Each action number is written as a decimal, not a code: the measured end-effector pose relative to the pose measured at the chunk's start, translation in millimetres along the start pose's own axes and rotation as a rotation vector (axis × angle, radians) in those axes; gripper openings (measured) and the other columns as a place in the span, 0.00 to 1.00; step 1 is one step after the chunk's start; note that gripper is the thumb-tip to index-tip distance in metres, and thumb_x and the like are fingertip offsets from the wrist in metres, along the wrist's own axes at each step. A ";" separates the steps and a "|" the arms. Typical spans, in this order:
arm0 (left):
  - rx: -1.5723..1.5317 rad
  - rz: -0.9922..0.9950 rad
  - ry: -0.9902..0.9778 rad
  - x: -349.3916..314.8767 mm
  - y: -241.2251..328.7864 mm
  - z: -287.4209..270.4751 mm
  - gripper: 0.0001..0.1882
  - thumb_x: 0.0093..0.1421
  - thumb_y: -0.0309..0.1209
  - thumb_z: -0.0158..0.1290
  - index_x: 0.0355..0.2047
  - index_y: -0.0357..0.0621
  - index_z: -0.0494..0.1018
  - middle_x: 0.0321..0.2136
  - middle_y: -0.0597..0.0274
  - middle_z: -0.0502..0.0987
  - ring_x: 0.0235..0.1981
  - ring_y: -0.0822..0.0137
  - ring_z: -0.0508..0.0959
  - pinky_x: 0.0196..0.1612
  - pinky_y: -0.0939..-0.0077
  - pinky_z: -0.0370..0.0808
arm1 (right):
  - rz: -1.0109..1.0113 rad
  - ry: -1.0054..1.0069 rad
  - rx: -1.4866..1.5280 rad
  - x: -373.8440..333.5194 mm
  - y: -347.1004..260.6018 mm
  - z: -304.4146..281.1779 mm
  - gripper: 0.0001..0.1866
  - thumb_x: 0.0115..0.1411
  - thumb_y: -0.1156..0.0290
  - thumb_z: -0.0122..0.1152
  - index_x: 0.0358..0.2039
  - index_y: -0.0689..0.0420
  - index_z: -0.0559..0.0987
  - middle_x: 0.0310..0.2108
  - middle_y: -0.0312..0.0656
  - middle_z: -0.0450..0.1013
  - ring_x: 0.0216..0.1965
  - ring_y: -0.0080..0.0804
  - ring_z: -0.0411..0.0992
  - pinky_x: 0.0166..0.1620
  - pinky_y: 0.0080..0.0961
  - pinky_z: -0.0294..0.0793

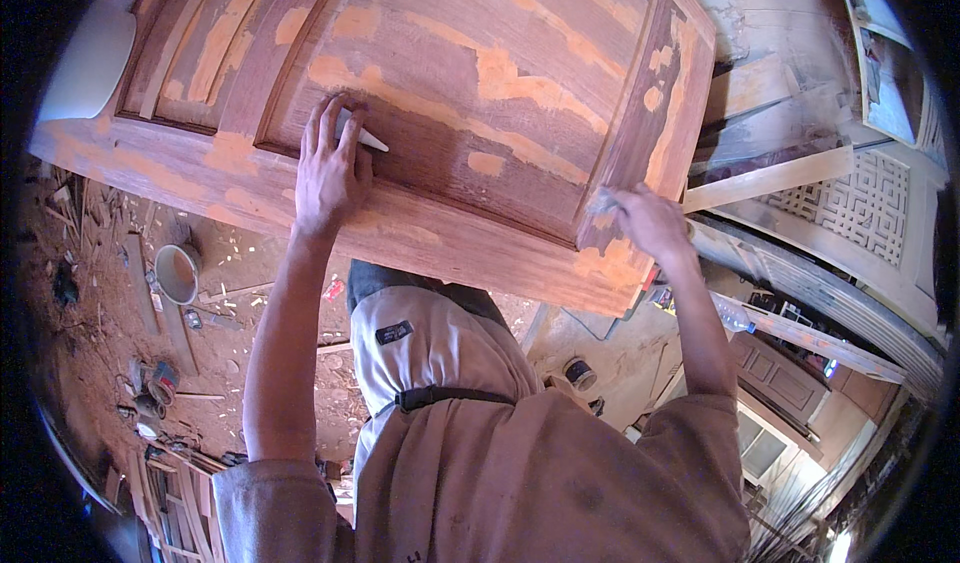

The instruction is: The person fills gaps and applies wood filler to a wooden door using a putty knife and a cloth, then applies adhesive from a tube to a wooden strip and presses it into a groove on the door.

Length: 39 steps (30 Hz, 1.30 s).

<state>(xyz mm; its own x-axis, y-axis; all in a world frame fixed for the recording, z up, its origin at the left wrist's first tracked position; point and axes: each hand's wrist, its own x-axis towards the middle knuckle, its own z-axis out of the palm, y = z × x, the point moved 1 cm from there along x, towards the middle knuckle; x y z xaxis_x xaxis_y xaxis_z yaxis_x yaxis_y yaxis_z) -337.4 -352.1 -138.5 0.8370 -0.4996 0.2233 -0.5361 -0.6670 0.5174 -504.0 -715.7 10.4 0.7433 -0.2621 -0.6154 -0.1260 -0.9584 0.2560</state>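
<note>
A reddish-brown wooden door (430,178) with recessed panels lies in front of me, streaked with patches of orange filler (500,78). My left hand (332,173) rests by the lower edge of the middle panel. Its fingers are bent over a white, pointed flat piece (371,141), whose tip sticks out to the right; the rest is hidden beneath them. At the door's right end, my right hand (652,223) is closed on a small pale grey piece (603,201) pressed to the frame near the panel corner. That piece is blurred, so its kind is unclear.
A white curved surface (90,63) overlaps the door's left end. On the dirt floor lie a bucket (177,274), wood scraps and shavings. To the right are loose boards (770,178), a lattice-patterned panel (850,203) and a plastic bottle (733,315).
</note>
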 end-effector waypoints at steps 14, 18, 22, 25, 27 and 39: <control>0.048 0.067 -0.005 -3.5 -5.4 2.2 0.31 0.51 0.24 0.50 0.59 0.40 0.66 0.62 0.40 0.61 0.65 0.39 0.59 0.67 0.44 0.57 | 0.525 0.388 2.071 -79.8 -2.8 98.4 0.19 0.67 0.66 0.55 0.57 0.53 0.68 0.27 0.34 0.68 0.24 0.22 0.68 0.25 0.21 0.71; -0.027 0.156 0.093 -5.8 17.2 -3.4 0.34 0.54 0.24 0.52 0.63 0.38 0.60 0.63 0.37 0.59 0.64 0.37 0.60 0.66 0.42 0.58 | 0.536 0.314 2.396 -94.7 -94.5 134.5 0.06 0.68 0.64 0.50 0.40 0.52 0.72 0.30 0.35 0.71 0.25 0.22 0.70 0.26 0.21 0.75; -0.193 0.384 -0.094 -59.3 98.8 27.5 0.41 0.54 0.29 0.60 0.67 0.38 0.55 0.66 0.36 0.55 0.68 0.36 0.55 0.66 0.43 0.58 | 0.364 0.209 2.370 -105.0 -143.3 114.5 0.10 0.67 0.68 0.51 0.47 0.56 0.73 0.34 0.36 0.72 0.33 0.23 0.71 0.37 0.23 0.75; -0.355 0.525 -0.668 -72.2 181.4 38.9 0.40 0.57 0.27 0.58 0.69 0.44 0.53 0.67 0.39 0.53 0.69 0.39 0.53 0.67 0.46 0.58 | 0.304 0.379 2.033 -114.2 -155.3 144.6 0.22 0.66 0.68 0.55 0.59 0.60 0.69 0.44 0.43 0.73 0.44 0.32 0.72 0.51 0.25 0.70; -0.472 0.628 -0.588 -68.2 198.3 64.6 0.36 0.60 0.24 0.53 0.68 0.45 0.55 0.68 0.40 0.53 0.69 0.41 0.54 0.67 0.50 0.60 | 0.056 0.514 1.690 -126.9 -136.5 98.4 0.26 0.66 0.67 0.55 0.63 0.62 0.66 0.55 0.50 0.69 0.55 0.41 0.68 0.58 0.31 0.67; -0.874 -0.157 -0.480 8.8 249.8 135.9 0.22 0.73 0.40 0.42 0.48 0.31 0.74 0.41 0.46 0.80 0.43 0.53 0.78 0.50 0.64 0.72 | 0.921 1.029 1.168 -128.4 -40.0 181.8 0.26 0.62 0.63 0.60 0.56 0.64 0.70 0.56 0.59 0.66 0.57 0.57 0.66 0.59 0.45 0.66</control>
<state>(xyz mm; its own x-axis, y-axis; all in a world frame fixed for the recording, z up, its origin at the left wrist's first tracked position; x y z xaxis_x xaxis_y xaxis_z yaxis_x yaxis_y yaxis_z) -478.8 -598.2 -119.6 0.6553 -0.7391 -0.1559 0.0058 -0.2014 0.9795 -713.8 -664.2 -56.3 0.1849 -0.9662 0.1799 -0.6985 -0.2579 -0.6675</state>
